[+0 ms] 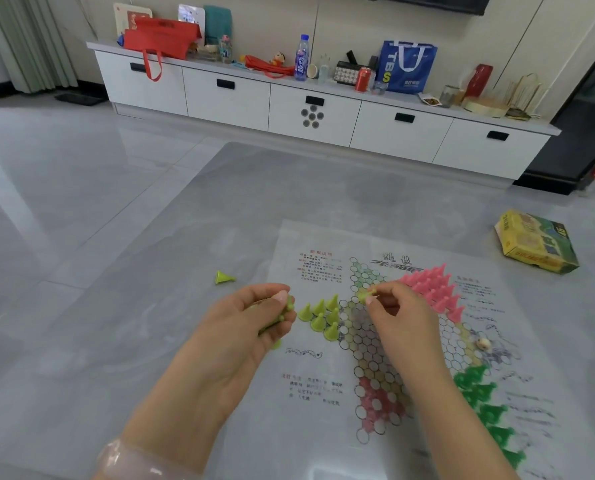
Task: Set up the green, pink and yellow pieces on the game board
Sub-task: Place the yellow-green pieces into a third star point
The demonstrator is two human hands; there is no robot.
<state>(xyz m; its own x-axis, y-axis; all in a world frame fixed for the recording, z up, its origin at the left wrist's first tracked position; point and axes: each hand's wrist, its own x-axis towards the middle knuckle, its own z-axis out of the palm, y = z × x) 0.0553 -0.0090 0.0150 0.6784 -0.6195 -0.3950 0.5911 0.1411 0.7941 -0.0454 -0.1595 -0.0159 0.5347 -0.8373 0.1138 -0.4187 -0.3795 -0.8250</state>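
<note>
A paper game board (310, 375) with a hexagon grid lies on the floor mat. Several yellow-green cone pieces (320, 315) stand at its left point, several pink cones (434, 289) at the upper right, several dark green cones (483, 407) at the lower right. My left hand (251, 327) holds a bunch of yellow-green cones just left of the standing ones. My right hand (400, 313) pinches one yellow-green cone (367, 294) above the grid, beside the pink group. Another yellow-green cone (224, 277) lies tipped over on the mat, off the board.
The yellow game box (537, 242) lies on the floor to the right. A small pale object (482, 342) sits on the board's right side. A long white cabinet (317, 112) with bags, bottles and cans lines the far wall.
</note>
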